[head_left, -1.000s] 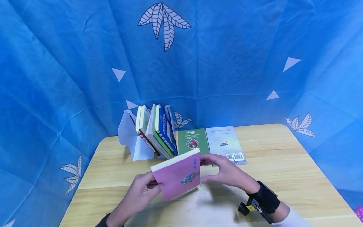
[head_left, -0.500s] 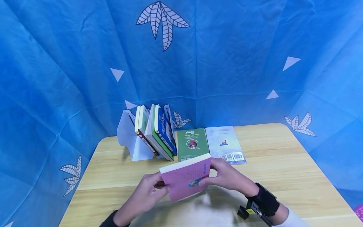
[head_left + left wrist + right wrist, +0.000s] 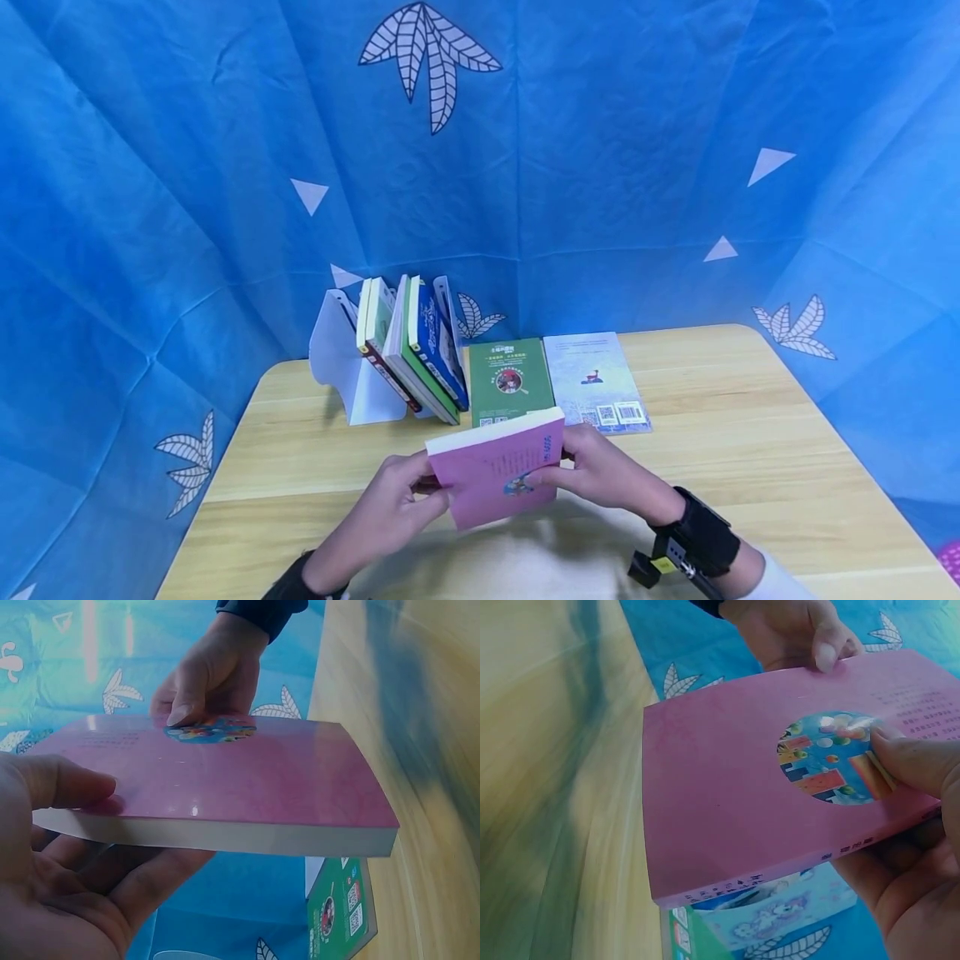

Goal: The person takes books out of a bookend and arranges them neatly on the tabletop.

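A pink paperback book (image 3: 487,475) is held tilted above the front of the table, its pink cover with a round picture toward the head camera. My left hand (image 3: 396,505) grips its page edge, thumb (image 3: 82,787) on the cover and fingers beneath. At the spine side my right hand (image 3: 603,468) holds it the same way; in the right wrist view that thumb (image 3: 911,757) lies over the round picture. The fingers under the book are partly hidden by it.
A white bookend rack (image 3: 378,404) at the back left holds several leaning books (image 3: 412,350). Right of it a green book (image 3: 510,379) and a pale blue book (image 3: 596,379) lie flat on the wooden table (image 3: 720,417). A blue patterned cloth (image 3: 622,167) hangs behind.
The book has moved right and slightly toward the right hand. The right hand, apart from the book's edge a second ago, now grips it. The left hand has kept its grip and moved right.
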A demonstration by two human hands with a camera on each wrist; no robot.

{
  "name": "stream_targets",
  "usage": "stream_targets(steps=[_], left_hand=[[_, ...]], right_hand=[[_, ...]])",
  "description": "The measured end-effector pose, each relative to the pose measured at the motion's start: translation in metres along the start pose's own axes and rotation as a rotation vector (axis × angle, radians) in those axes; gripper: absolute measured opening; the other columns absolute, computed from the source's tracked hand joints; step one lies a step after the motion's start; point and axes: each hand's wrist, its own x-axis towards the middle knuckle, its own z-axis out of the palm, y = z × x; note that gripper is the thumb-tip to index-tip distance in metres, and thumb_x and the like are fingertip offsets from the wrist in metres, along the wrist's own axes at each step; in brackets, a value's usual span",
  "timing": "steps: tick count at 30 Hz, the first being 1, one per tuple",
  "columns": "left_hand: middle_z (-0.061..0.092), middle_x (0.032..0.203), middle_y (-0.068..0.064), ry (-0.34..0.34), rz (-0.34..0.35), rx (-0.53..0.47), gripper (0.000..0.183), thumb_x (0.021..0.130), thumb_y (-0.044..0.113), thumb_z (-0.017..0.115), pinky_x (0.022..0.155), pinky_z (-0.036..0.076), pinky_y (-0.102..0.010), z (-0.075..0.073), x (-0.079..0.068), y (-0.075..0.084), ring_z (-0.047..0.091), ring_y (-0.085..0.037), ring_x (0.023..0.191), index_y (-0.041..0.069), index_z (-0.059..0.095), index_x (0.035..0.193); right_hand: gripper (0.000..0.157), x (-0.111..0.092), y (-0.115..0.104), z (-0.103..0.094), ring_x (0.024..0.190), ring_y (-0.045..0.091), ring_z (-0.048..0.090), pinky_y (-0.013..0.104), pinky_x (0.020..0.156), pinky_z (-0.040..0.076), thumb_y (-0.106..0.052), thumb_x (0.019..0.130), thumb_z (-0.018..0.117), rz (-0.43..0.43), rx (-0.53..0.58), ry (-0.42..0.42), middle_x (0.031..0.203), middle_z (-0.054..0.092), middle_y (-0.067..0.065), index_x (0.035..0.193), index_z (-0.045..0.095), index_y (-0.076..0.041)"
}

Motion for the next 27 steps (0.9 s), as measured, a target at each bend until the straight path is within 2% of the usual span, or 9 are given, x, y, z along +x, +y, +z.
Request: stream_targets(steps=[7, 12, 15, 19, 23, 27], left_hand=[[0.077, 0.122, -0.013, -0.029, -0.045, -0.009, 0.039, 0.095, 0.001, 0.067, 0.084, 0.066, -0.027, -0.003, 0.002, 0.0, 0.076, -0.009, 0.104, 0.005, 0.064, 0.134], [0.077, 0.122, -0.012, -0.046, -0.101, -0.016, 0.038, 0.096, 0.005, 0.067, 0.085, 0.066, -0.025, -0.002, 0.005, 0.002, 0.076, -0.009, 0.102, 0.007, 0.063, 0.135], [0.077, 0.122, -0.014, -0.065, -0.134, -0.026, 0.039, 0.098, 0.012, 0.068, 0.085, 0.065, -0.026, -0.002, 0.007, 0.004, 0.075, -0.009, 0.102, 0.008, 0.061, 0.136], [0.075, 0.126, -0.013, -0.063, -0.177, -0.067, 0.049, 0.098, 0.023, 0.072, 0.087, 0.065, -0.026, -0.003, 0.009, 0.003, 0.075, -0.009, 0.105, 0.013, 0.056, 0.144], [0.073, 0.13, -0.015, -0.028, -0.145, -0.12, 0.056, 0.096, 0.017, 0.075, 0.092, 0.065, -0.03, -0.005, 0.008, -0.002, 0.075, -0.013, 0.11, 0.013, 0.052, 0.148], [0.072, 0.133, -0.015, 0.025, -0.117, -0.12, 0.054, 0.096, 0.014, 0.074, 0.095, 0.065, -0.033, -0.009, 0.006, -0.006, 0.074, -0.015, 0.113, 0.011, 0.053, 0.146]], right_hand=[[0.033, -0.001, 0.0, -0.001, 0.101, 0.007, 0.073, 0.028, 0.079, 0.066, -0.015, 0.1, 0.069, -0.071, -0.023, 0.013, 0.115, 0.078, 0.01, 0.131, 0.064, -0.006], [0.032, -0.002, -0.001, -0.004, 0.097, 0.006, 0.072, 0.026, 0.076, 0.065, -0.012, 0.1, 0.069, -0.094, -0.034, 0.025, 0.115, 0.078, 0.009, 0.131, 0.064, -0.007], [0.029, -0.003, -0.002, -0.007, 0.093, 0.004, 0.071, 0.025, 0.074, 0.064, -0.011, 0.1, 0.068, -0.108, -0.051, 0.028, 0.113, 0.078, 0.009, 0.129, 0.065, -0.007], [0.027, -0.005, -0.003, -0.014, 0.092, 0.001, 0.069, 0.025, 0.073, 0.064, -0.006, 0.1, 0.066, -0.104, -0.064, 0.039, 0.11, 0.078, 0.01, 0.127, 0.064, -0.005], [0.026, -0.009, -0.005, -0.022, 0.093, -0.001, 0.069, 0.026, 0.075, 0.065, -0.004, 0.1, 0.066, -0.052, -0.058, 0.063, 0.109, 0.078, 0.012, 0.126, 0.064, -0.003], [0.026, -0.013, -0.006, -0.029, 0.091, 0.0, 0.069, 0.026, 0.073, 0.064, -0.006, 0.1, 0.066, -0.015, -0.086, 0.09, 0.109, 0.078, 0.011, 0.126, 0.065, -0.004]])
